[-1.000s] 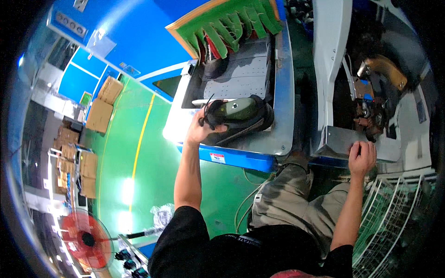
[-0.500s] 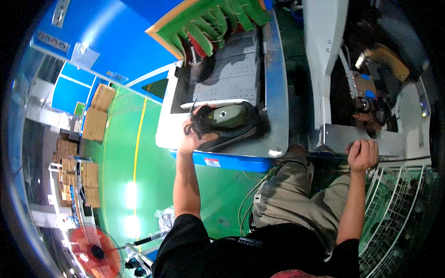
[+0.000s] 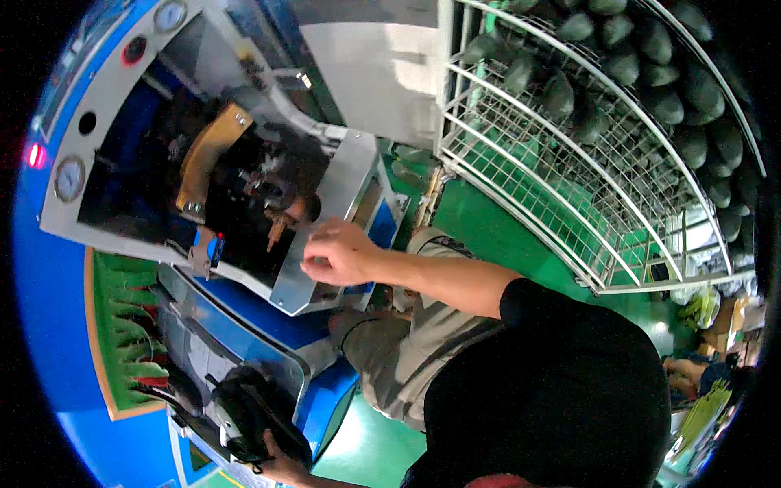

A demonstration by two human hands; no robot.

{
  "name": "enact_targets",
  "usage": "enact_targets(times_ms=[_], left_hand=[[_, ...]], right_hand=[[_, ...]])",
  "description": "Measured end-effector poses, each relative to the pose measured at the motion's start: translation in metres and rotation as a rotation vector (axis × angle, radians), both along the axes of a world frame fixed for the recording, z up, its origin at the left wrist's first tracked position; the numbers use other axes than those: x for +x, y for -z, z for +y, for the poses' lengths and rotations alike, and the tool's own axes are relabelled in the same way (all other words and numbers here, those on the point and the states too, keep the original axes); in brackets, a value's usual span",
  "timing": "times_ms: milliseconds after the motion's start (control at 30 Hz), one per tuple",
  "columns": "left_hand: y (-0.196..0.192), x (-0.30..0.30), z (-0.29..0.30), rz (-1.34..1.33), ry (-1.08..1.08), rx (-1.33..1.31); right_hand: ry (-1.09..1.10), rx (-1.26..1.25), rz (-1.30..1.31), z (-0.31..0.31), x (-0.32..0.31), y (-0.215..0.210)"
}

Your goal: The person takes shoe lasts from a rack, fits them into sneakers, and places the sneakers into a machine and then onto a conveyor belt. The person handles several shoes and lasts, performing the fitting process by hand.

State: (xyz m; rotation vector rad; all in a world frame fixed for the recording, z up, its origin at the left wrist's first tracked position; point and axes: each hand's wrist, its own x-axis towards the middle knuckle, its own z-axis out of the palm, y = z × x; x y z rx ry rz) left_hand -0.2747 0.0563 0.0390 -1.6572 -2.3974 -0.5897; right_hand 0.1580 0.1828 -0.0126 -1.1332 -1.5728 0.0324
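At the lower left, my left hand (image 3: 278,462) grips a black shoe (image 3: 252,413), its thumb laid over the dark side; most of the fingers are out of sight behind it. The shoe is over the end of a grey conveyor bed (image 3: 199,354). In the middle, my right hand (image 3: 338,254) is curled into a loose fist with nothing visible in it. It hovers at the metal front plate (image 3: 305,281) of a machine with a dark open inside. Within that opening are a curved tan bar (image 3: 213,159) and a brownish part (image 3: 303,207).
A white wire rack (image 3: 561,187) at the upper right carries many dark shoe lasts (image 3: 622,65). Green strips (image 3: 130,325) hang over the conveyor's tunnel mouth. Pressure gauges (image 3: 70,179) sit on the machine's frame. Boxes and bags lie at the far right.
My view has swung right, toward the machine and rack. The left hand still holds the shoe, now at the lower left. The right fist has come nearer the machine's front plate.
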Motion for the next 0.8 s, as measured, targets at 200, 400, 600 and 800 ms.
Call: enact_targets(times_ms=[200,400,600,800], left_hand=[[0.048,0.053,-0.025,-0.001,0.138,0.174],[0.089,0.096,-0.082,-0.407,0.262,0.057],[0.131,0.12,-0.071,-1.337,0.307,-0.05],[0.009,0.26,-0.058,-1.901,0.982,-0.361]], right_hand=[[-0.636,-0.423,0.354,-0.109,0.007,0.026],[-1.302,-0.88,0.847,-0.207,-0.062,0.086],[-0.932,-0.684,1.111,-0.202,-0.031,0.037],[-0.801,-0.718,1.478,-0.185,0.061,0.034]])
